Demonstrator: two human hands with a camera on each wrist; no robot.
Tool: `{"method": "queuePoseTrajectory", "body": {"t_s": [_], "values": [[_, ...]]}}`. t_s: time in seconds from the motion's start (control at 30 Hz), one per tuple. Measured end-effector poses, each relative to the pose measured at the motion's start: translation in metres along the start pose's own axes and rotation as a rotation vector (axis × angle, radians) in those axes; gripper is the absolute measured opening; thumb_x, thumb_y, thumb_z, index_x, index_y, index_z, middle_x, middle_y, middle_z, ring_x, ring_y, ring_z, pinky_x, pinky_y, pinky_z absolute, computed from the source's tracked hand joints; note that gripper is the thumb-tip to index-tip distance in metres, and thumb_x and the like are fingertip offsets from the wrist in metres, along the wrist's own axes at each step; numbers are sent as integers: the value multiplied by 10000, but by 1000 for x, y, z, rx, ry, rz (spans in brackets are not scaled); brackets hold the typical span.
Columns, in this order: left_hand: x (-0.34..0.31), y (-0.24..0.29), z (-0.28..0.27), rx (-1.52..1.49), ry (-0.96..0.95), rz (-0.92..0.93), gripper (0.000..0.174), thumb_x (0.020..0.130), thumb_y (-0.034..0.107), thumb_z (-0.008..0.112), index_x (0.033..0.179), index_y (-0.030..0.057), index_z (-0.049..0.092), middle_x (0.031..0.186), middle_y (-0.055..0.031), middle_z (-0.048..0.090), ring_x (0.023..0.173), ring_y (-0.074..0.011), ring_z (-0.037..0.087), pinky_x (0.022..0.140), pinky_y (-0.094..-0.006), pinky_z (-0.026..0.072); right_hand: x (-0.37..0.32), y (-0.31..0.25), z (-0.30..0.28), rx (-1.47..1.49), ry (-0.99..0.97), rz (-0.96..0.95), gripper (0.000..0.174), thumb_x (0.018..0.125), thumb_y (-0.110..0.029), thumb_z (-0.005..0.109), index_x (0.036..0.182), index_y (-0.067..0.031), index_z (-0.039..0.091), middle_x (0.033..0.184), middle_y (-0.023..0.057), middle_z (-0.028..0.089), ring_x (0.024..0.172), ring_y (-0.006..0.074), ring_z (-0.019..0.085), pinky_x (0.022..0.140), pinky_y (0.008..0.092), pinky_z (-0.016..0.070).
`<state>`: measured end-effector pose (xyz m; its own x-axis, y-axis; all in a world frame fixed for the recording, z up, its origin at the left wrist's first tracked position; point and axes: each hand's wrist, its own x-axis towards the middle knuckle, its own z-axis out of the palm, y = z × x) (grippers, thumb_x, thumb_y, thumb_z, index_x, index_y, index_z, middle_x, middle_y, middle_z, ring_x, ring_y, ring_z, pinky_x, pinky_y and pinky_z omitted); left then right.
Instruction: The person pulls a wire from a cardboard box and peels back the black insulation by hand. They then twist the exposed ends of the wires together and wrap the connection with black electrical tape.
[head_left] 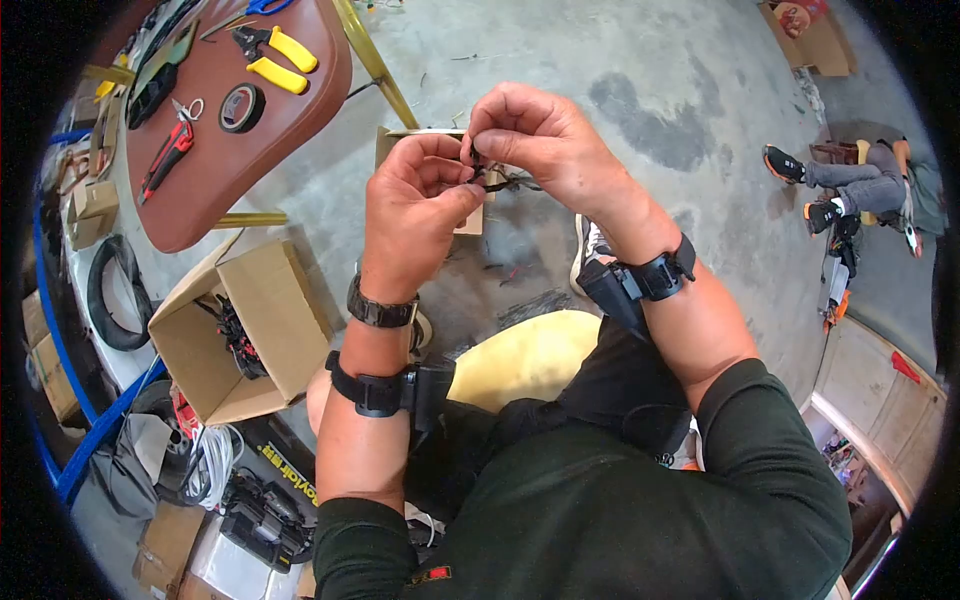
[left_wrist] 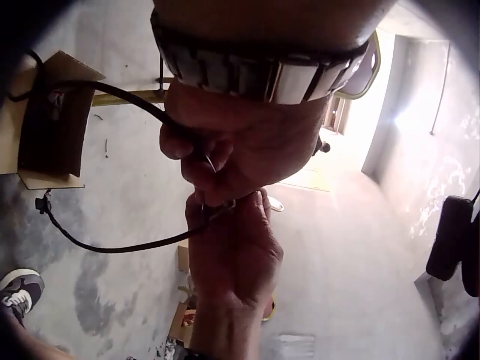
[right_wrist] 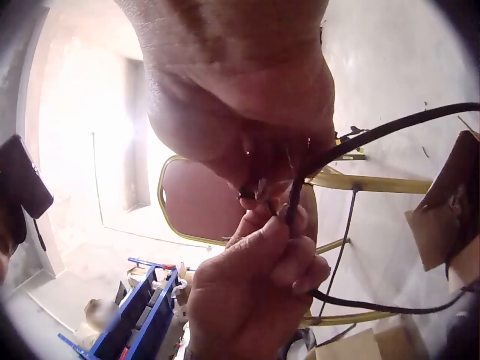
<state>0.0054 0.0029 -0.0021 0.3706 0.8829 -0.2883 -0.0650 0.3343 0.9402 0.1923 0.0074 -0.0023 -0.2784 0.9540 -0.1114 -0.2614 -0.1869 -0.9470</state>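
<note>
Both hands meet in front of me over the concrete floor. My left hand pinches a thin black cable with curled fingers. My right hand pinches the same cable just above it, fingertips close to the left ones. In the left wrist view the black cable loops down from the left hand to a small plug and runs toward a cardboard box. In the right wrist view the cable passes between the right hand and the left hand.
A brown chair seat at upper left carries yellow-handled pliers, a tape roll and red-handled cutters. An open cardboard box with black and red parts stands at left. A second person's legs lie at right. A yellow cushion sits below my hands.
</note>
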Motion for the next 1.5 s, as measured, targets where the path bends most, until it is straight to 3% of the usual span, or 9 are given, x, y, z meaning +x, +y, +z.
{"method": "queuePoseTrajectory", "body": {"t_s": [0.17,0.27,0.47,0.57,0.67,0.87,1.17,1.27,1.5], "values": [[-1,8,3,-5,14,13,440,779,-81,688,1192,-2,557,959,-58,677,869,-118,664,649,-209,513,2,3,1,41,100,-5,49,934,-43,587,977,-36,610,907,45,643,867,126,597,819,293,488],[0,5,6,-55,-15,42,394,756,-91,682,1130,-32,572,902,-77,672,818,-104,642,743,-241,541,3,9,-1,29,155,12,50,931,-66,603,972,-38,613,895,41,643,855,121,585,816,292,479],[-2,8,8,-14,-26,-1,395,764,-80,684,1139,-41,566,907,-76,672,821,-105,644,747,-241,539,3,5,1,3,159,11,57,931,-71,605,973,-34,618,884,39,644,854,122,586,816,289,481],[-2,3,4,-30,2,9,385,798,-60,686,1164,-17,573,928,-72,693,813,-108,652,660,-206,503,3,1,1,0,149,-8,59,933,-67,603,976,-30,619,891,43,655,849,122,590,817,286,484],[-3,1,2,1,45,21,285,816,-30,684,1091,-7,613,915,-68,703,772,-96,645,603,-202,481,4,-4,-5,-75,131,23,59,935,-59,599,978,-25,621,903,50,671,860,116,606,813,275,493],[-3,1,1,6,103,9,176,841,-18,665,1014,6,642,889,-68,708,712,-86,625,563,-203,463,4,-4,-8,-152,147,108,187,931,-40,588,1114,-4,608,948,68,687,921,118,635,830,272,514],[-1,6,-4,-132,254,45,199,836,-31,663,1031,-4,632,872,-68,707,652,-74,598,537,-198,445,1,-12,-2,-197,112,171,358,877,-50,652,1221,0,570,932,36,660,900,105,626,805,258,505],[-2,5,-3,-109,263,51,209,833,-36,665,1038,-6,630,884,-72,705,660,-77,600,542,-197,448,0,-13,-2,-414,-25,238,387,857,-58,685,1227,-17,580,898,14,643,834,87,600,743,243,487],[-4,5,-2,-126,222,55,228,832,-39,658,1054,-12,618,887,-75,693,668,-79,605,539,-203,462,-2,-17,5,-339,14,207,298,869,-42,657,1163,-13,617,848,1,637,797,75,583,698,244,478]]}}
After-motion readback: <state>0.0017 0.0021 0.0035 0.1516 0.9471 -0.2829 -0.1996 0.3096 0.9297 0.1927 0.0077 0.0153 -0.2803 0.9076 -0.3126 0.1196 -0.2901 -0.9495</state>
